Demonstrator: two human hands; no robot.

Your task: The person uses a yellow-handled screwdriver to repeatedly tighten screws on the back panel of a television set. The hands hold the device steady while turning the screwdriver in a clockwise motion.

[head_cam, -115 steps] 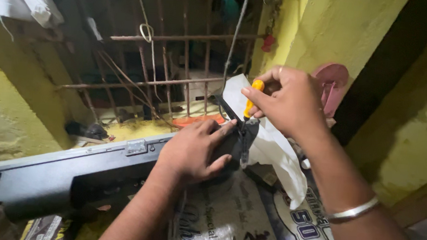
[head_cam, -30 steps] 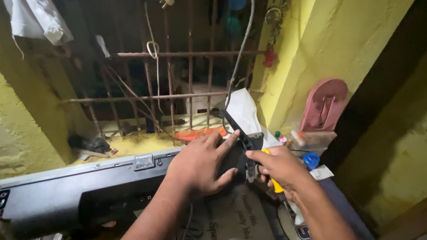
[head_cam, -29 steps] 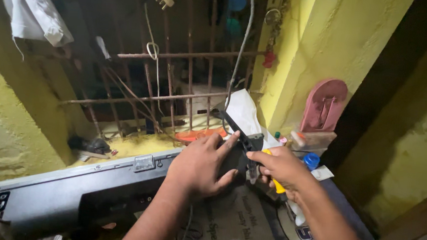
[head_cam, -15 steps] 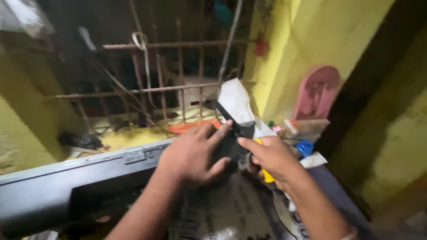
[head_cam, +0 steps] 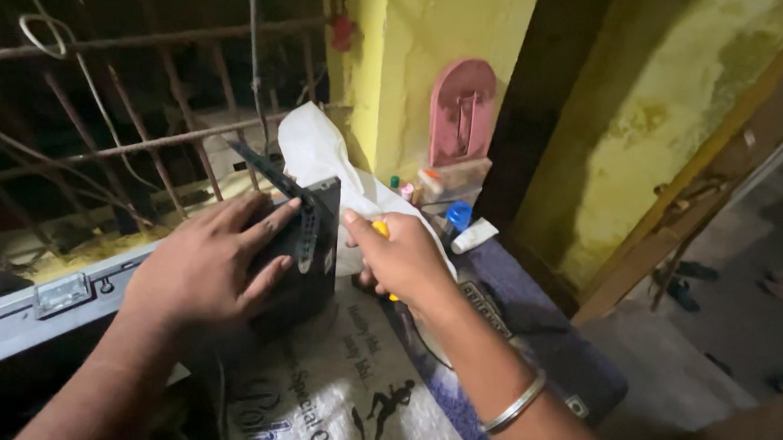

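Since a moment ago our right hand point(head_cam: 402, 261) has swung its yellow-handled screwdriver point(head_cam: 380, 230), fist closed on it, onto the black box's point(head_cam: 310, 242) end, our left hand point(head_cam: 212, 268) pressing flat there, open-palmed, atop the printed sack point(head_cam: 327, 388).

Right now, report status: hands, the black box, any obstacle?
Left hand flat on black box. Right hand grips yellow tool beside it. White cloth behind box.
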